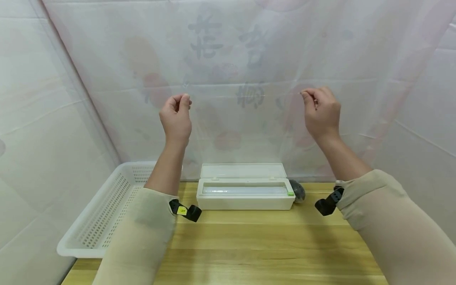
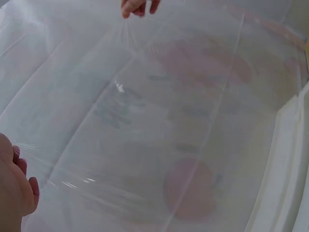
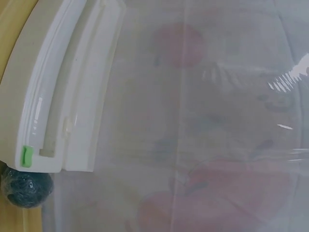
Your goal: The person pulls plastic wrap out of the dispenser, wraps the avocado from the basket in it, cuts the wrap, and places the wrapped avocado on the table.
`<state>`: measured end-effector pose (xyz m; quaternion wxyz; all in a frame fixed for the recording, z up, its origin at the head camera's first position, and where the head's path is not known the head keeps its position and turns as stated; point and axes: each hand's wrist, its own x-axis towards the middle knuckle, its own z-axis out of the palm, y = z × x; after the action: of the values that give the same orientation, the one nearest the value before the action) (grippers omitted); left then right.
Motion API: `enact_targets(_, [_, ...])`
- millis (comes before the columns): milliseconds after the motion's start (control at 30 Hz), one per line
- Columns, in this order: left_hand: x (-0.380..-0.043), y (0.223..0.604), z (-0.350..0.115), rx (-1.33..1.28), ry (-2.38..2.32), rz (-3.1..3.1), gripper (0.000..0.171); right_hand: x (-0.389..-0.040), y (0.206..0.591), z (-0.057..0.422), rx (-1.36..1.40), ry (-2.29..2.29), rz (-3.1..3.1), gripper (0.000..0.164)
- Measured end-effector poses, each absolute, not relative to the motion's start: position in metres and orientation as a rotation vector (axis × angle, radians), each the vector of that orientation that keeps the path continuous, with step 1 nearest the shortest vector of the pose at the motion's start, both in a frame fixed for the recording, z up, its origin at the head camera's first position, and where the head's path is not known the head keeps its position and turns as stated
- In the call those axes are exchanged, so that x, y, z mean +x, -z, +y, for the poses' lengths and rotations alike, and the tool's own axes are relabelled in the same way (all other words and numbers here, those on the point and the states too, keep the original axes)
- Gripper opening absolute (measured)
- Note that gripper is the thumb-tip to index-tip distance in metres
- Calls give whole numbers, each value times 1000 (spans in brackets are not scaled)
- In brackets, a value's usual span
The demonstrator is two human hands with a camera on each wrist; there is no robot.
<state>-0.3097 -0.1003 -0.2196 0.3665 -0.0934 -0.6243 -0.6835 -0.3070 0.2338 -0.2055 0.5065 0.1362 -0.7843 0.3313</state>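
A sheet of clear cling film (image 2: 70, 184) is stretched in the air between my two hands, with creases fanning out from the fingers in the left wrist view. My left hand (image 1: 177, 118) pinches one side of it between thumb and curled fingers. On the other side, my right hand (image 1: 322, 111) pinches the film at thumb and fingertip. Below and between them, a white cling film dispenser (image 1: 246, 204) stands on the table with its lid (image 1: 244, 170) raised. A roll of film (image 1: 244, 190) lies inside, and a green slider (image 1: 291, 194) sits at its right end.
A dark round thing wrapped in film (image 3: 27, 187) rests against the dispenser's right end. To the left is a white perforated basket (image 1: 89, 206). The wooden table (image 1: 256, 245) meets a pale printed curtain (image 1: 228, 130) behind, with pale sheets on both sides.
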Motion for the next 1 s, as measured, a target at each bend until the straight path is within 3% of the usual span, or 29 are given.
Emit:
enact_targets(433, [-264, 229, -134, -467, 2012, -1843, 18, -246, 214, 280, 572, -1210, -2422, 25])
enact_targets(567, [-240, 247, -147, -663, 1962, -2078, 20, -222, 233, 300, 893, -1347, -2552, 20])
enact_targets(800, [-179, 297, -164, -1241, 1799, -2474, 14, -196, 292, 310, 1817, -1738, -2474, 40])
enact_targets(933, [-155, 348, -164, -1582, 1867, -2549, 13, -175, 344, 298, 1841, -1750, -2674, 29])
enact_targets(1000, [-146, 378, -162, -1577, 1907, -2668, 16, -167, 374, 291, 1742, -1738, -2811, 21])
